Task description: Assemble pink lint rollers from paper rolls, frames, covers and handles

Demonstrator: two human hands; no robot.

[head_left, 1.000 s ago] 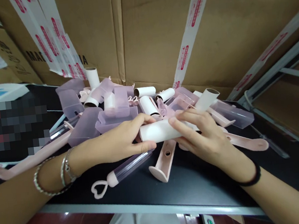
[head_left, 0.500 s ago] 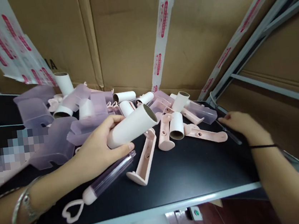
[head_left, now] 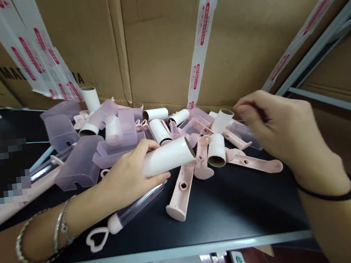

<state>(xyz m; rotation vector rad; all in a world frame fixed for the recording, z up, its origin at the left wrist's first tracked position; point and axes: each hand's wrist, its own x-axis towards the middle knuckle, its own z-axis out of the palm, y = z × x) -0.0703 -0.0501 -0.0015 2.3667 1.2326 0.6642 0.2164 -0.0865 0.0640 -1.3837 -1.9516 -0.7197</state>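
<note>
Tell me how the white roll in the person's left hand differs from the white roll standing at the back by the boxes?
The held roll lies nearly level, gripped by the left hand above the black table; the back roll stands upright on its end, untouched. The held roll shows its open end toward the right; the back roll's opening faces up. Both are plain white hollow tubes.

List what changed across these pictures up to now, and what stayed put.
The right hand let go of the white roll, reached to the table's far right edge, and has now lifted back toward the pile, pinching something thin and dark that I cannot identify. The left hand alone kept the white roll, tilting its open end outward. The pink handles, purple covers and black table stayed as they were.
</note>
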